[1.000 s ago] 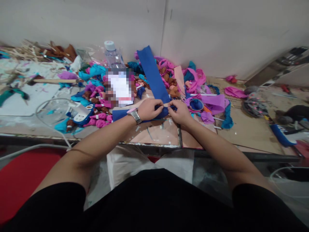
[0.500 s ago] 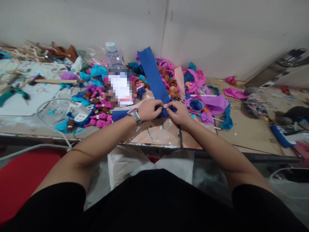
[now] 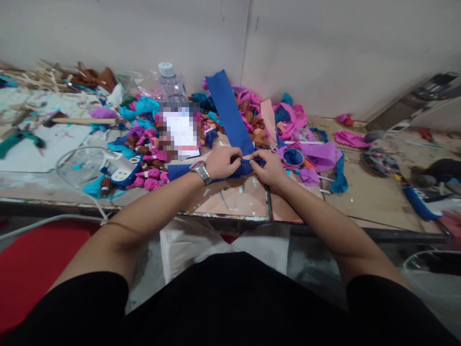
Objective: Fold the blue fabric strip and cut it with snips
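A long dark blue strip (image 3: 230, 113) runs from the wall down to my hands at the table's front. Another blue length (image 3: 179, 171) lies flat to the left, passing under my left wrist. My left hand (image 3: 224, 162), with a metal watch above it on the wrist, pinches the gathered blue material. Close beside it, my right hand (image 3: 268, 166) pinches the same bunched part between thumb and fingers. The fingertips partly hide the folds there.
Behind my hands lie piles of pink, brown and teal twisted pieces (image 3: 144, 105). A bottle (image 3: 173, 85) and a lit phone (image 3: 182, 129) stand left of the strip. Farther left are a hammer (image 3: 84, 121) and green-handled pliers (image 3: 18, 142). A grey ball-like bundle (image 3: 380, 158) sits at right.
Both hands stay in nearly the same place. The fingers have shifted slightly on the gathered blue material.
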A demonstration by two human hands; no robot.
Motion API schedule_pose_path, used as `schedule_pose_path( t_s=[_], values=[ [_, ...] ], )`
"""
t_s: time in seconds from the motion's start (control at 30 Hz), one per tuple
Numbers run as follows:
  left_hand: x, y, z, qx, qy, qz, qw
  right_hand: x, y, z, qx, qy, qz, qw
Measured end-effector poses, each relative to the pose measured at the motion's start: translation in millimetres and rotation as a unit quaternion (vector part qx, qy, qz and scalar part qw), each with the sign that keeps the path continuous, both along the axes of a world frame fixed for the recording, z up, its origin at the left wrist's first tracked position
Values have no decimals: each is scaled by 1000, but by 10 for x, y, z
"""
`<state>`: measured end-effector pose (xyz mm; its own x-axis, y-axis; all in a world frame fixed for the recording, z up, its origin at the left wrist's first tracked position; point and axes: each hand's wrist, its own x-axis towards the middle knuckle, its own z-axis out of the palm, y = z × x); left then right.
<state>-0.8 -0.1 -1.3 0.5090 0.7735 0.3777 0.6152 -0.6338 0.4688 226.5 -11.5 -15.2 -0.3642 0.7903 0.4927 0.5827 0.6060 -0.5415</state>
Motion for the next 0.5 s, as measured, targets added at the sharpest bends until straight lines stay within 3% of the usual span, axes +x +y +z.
schedule_pose_path(
  t_s=[0.13, 0.37, 0.5],
  values=[
    [16, -20, -5, 1, 2, -18, 1000, -10, -14, -13, -7, 0, 28, 1000],
    [-20, 36, -9, -5, 5, 45, 999, -9, -14, 23, 1, 10, -11, 1000],
    [-29, 21, 15, -11, -3, -30, 999, -7, -7, 5, -6, 12, -10, 1000]
  ],
)
